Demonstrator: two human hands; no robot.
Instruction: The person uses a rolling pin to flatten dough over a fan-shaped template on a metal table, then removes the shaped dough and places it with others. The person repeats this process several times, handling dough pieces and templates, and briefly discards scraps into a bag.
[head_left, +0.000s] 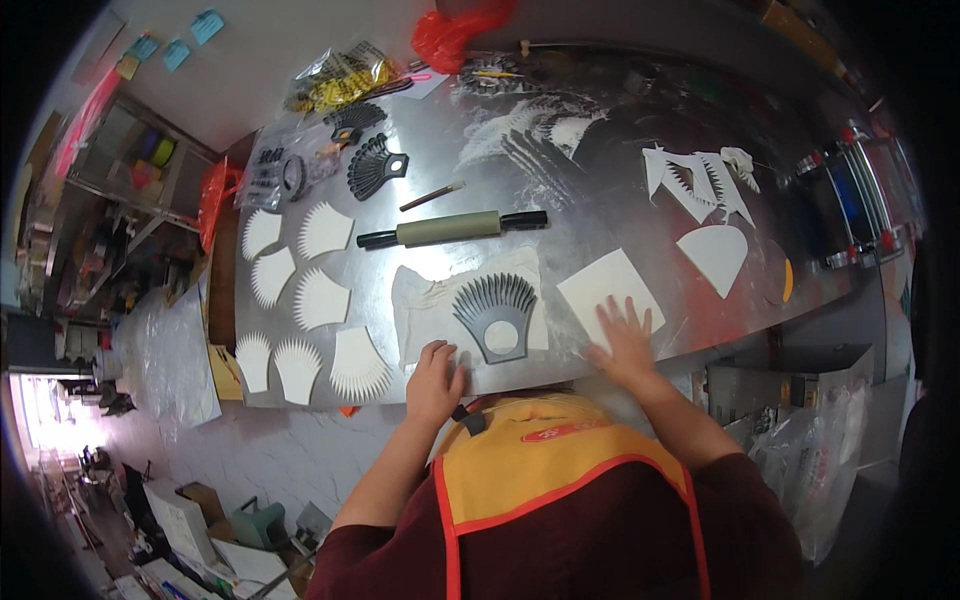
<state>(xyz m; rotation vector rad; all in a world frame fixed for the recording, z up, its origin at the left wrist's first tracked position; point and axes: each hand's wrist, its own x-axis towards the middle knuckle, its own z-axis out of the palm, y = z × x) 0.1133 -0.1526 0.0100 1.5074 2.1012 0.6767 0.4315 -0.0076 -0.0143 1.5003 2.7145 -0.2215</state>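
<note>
My right hand (624, 340) lies flat with spread fingers on a square white sheet (613, 279) of what looks like rolled dough or paste. My left hand (435, 381) rests at the metal table's front edge, thumb apart, holding nothing. Between the hands, a grey fan-shaped cutter (472, 318) with a toothed top and a round hole sits on a wrinkled off-white sheet (424, 315). Beyond it lies a rolling pin (448, 228) with a green barrel and black handles. Several white fan-shaped pieces (324, 298) with toothed edges are laid out at the left.
A thin brush (433, 196) and black fan-shaped tools (373, 166) lie farther back, near plastic bags (341, 79). White powder (525, 135) covers part of the metal table (600, 202). At the right are a plain white wedge (716, 255), cut scraps (694, 180) and a roller machine (862, 196).
</note>
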